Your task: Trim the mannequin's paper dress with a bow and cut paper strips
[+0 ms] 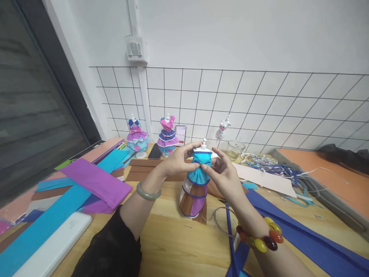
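- Left hand (179,161): fingers closed round the near-left side of a small dress form (202,181), thumb tip pressed to the front at the waist, index finger up by the shoulder.
- Right hand (225,171): thumb tip on the same gathered waist, just beside the left thumb; index finger raised near the top edge, the others curled at the side. Contact of those curled fingers hidden, cannot tell.
- Dress form: between the two sets of fingers, upright, white knob above. Turquoise top (202,157) with dark blue edging; below it a skirt (193,200) in brown, purple and pale panels, hanging beneath the fingers.
- Beyond the left fingers, to their left: two dressed forms, one with a dark blue bow (134,123), one in pink and navy tiers (167,135); black phone (155,151) between them.
- Beyond the right fingers: form in pale patterned cloth (222,129), then a glass cup (235,150).
- Right of the right fingers: heap of ribbons and cords (263,161), pale strip (263,179), long blue cloth (294,227) nearer the wearer.
- Left of the left fingers: purple cloth (96,182) lying across turquoise cloth (69,207); white case (56,244) nearer the wearer.
- Below the right fingers: thin loop of cord (220,227) on the wooden worktop (164,236).
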{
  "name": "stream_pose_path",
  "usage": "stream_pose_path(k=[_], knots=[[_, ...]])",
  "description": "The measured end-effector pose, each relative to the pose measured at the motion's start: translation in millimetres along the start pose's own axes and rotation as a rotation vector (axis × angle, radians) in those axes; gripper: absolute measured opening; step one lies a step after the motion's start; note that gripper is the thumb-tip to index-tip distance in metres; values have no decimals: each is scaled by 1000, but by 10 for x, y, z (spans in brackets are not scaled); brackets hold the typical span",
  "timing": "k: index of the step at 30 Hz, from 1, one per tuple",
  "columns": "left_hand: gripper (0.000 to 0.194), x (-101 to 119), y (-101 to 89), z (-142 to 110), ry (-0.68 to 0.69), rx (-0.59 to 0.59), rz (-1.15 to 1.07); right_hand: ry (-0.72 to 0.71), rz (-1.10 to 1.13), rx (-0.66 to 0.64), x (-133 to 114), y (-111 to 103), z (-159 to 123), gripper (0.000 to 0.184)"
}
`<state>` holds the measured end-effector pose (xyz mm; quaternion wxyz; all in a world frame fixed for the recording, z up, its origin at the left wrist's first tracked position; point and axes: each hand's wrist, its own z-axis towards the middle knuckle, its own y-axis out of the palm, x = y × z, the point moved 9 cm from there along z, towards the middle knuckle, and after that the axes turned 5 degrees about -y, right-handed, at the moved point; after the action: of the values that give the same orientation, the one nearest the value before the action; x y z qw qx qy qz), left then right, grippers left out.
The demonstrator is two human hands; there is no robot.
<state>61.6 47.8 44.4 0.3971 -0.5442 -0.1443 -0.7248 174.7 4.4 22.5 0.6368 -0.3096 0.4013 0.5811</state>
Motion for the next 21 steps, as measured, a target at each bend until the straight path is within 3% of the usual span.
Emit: stream_pose_path(k=[9,21], knots=[[67,36,-31,7,25,25,67,180,173,-81,100,46,16,58],[63,102,1,0,51,25,120,43,100,-36,126,14,12,51]])
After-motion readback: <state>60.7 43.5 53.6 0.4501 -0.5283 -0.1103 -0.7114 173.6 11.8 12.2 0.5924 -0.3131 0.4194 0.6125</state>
